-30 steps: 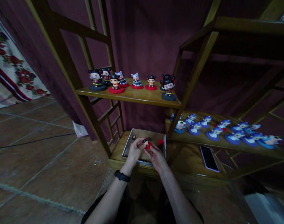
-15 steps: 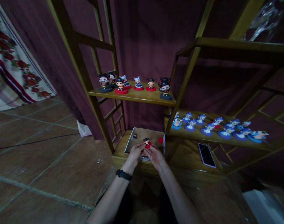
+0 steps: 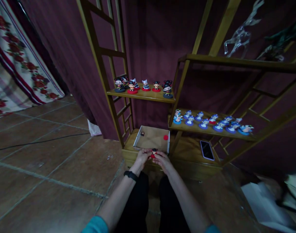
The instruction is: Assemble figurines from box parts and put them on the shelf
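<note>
A small black-haired figurine (image 3: 154,151) on a red base is gripped between my two hands, just in front of the shallow cardboard box (image 3: 151,142). My left hand (image 3: 142,158) pinches it from the left side. On the other side, the fingers of my right hand (image 3: 163,160) close on its red base. Inside the box lie a small dark figurine piece (image 3: 142,133) at the back left and a round red base (image 3: 165,137) at the right. My fingers partly cover the figurine's lower part.
Above the box, a wooden shelf (image 3: 148,95) bears several figurines on red and black bases. A lower shelf at the right holds several blue and purple figurines (image 3: 203,123). A phone (image 3: 207,150) lies below them. A clear horse ornament (image 3: 241,35) stands high at the right.
Both hands have drawn the figurine back from over the box to its front edge. My view has shifted, showing more of my legs and the right-hand shelves.
</note>
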The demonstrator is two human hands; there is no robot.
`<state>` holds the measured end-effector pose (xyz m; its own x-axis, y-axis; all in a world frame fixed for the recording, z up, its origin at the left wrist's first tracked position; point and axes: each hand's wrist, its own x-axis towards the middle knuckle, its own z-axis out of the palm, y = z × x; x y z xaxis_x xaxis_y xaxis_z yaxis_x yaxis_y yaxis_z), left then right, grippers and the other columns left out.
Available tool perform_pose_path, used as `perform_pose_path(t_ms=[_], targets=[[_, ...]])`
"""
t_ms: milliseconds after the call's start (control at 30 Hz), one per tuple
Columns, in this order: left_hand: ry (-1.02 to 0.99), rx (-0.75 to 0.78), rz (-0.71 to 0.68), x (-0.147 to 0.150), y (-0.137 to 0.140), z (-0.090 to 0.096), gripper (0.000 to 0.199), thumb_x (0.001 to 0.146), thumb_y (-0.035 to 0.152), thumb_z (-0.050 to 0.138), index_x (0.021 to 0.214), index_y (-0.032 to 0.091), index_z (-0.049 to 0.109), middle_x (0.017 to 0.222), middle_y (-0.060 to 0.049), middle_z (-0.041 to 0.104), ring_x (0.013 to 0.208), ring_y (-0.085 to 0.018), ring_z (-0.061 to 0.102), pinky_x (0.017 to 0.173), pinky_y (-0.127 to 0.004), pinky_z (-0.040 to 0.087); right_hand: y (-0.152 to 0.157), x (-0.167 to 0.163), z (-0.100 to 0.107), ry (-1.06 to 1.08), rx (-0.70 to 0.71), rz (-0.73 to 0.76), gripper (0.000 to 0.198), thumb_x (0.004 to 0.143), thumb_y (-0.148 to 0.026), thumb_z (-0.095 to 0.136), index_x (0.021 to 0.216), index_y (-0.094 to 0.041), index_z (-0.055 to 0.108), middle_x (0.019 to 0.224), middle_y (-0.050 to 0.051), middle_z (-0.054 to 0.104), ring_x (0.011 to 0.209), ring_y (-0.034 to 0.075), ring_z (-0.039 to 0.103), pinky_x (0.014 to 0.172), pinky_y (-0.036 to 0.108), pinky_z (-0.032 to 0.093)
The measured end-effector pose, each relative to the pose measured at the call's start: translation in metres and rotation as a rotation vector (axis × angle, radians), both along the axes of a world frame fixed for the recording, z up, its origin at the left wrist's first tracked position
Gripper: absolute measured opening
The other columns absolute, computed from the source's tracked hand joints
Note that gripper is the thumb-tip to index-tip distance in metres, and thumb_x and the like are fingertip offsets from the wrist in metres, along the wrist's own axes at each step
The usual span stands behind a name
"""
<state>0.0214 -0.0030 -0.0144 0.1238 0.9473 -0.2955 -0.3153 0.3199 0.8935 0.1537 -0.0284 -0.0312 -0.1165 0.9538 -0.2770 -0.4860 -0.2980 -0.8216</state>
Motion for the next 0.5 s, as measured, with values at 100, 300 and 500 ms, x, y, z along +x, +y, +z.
perform_pose_path(t_ms=[100, 300, 500], targets=[[-0.055, -0.043, 0.006, 0.001, -0.014, -0.007, 0.018, 0.058, 0.013, 0.070, 0.075, 0.010, 0.065, 0.065, -0.005, 0.065, 0.052, -0.008, 0.057, 0.050, -0.017, 0.043, -0.009, 0.000, -0.005, 0.033, -0.016, 0.014, 0.028, 0.056, -0.024, 0.073, 0.081, -0.017, 0.062, 0.074, 0.003, 0.068, 0.066, 0.013, 0.063, 0.068, 0.027, 0.050], [-0.071, -0.078, -0.045, 0.002, -0.031, -0.013, 0.020, 0.056, 0.012, 0.072, 0.074, 0.009, 0.066, 0.065, -0.006, 0.065, 0.051, -0.008, 0.057, 0.052, -0.017, 0.044, -0.019, 0.004, -0.009, 0.047, -0.062, 0.061, 0.023, 0.057, -0.019, 0.072, 0.077, -0.016, 0.062, 0.073, 0.003, 0.068, 0.068, 0.014, 0.064, 0.072, 0.031, 0.051], [-0.046, -0.005, -0.013, 0.004, -0.033, -0.017, 0.018, 0.052, 0.012, 0.073, 0.068, 0.008, 0.066, 0.058, -0.006, 0.063, 0.046, -0.007, 0.053, 0.045, -0.016, 0.038, -0.019, 0.003, -0.012, 0.002, -0.043, 0.076, 0.018, 0.060, -0.023, 0.071, 0.075, -0.015, 0.063, 0.074, 0.004, 0.068, 0.067, 0.014, 0.064, 0.071, 0.032, 0.051]])
